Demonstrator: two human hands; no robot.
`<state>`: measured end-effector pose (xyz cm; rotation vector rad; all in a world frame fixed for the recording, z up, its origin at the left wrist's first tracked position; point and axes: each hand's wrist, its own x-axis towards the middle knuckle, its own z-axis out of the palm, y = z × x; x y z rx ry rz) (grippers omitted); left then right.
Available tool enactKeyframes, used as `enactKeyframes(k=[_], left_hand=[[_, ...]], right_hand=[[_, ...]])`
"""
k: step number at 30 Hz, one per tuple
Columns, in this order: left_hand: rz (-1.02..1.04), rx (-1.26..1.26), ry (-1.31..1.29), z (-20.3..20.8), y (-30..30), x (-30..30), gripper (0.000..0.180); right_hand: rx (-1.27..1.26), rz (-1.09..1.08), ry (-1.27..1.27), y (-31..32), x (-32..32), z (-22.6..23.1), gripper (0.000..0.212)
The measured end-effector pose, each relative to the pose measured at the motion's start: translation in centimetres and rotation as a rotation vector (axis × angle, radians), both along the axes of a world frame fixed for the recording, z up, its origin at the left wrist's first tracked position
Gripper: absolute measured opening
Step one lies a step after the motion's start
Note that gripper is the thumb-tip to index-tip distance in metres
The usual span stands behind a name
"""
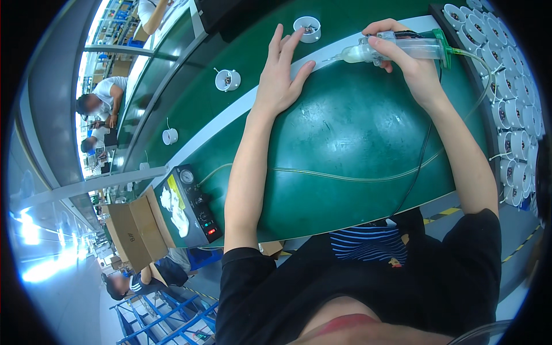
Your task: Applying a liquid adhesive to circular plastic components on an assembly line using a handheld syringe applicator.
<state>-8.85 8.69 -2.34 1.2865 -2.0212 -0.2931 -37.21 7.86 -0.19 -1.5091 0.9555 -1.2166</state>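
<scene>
My right hand [405,57] is closed around a clear dispensing syringe [362,53] with pale contents and a green cap at its back end. Its thin needle points left, toward my other hand. My left hand [280,75] is open, fingers spread, over the pale strip on the green bench, and holds nothing. Just beyond its fingertips stands a white round cup-shaped housing [307,30] with small parts inside. A second white housing [227,80], with a thin wire sticking up, sits left of that hand.
A black dispenser box [195,204] with gauge and knobs stands at the bench's left end, crumpled white tissue on top. A clear hose [356,179] crosses the green bench [339,126]. Many white housings fill a rack [512,98] at right. An open carton [135,230] and other people are at left.
</scene>
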Motion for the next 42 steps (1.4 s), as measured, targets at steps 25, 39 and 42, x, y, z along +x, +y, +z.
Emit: enactKeyframes(k=[25,39,42], left_hand=[[0.127,-0.009,0.093,-0.3,-1.1,1.4,0.047],[-0.169,-0.077,0.021,1.3,0.4,0.0,0.059],[-0.186,-0.064,0.033,1.4,0.6,-0.3,0.061]], right_hand=[[-0.015,0.025,-0.036,0.0,0.1,0.2,0.026],[-0.066,0.119,0.037,0.5,0.3,0.1,0.027],[-0.073,0.109,0.052,0.4,0.4,-0.1,0.028]])
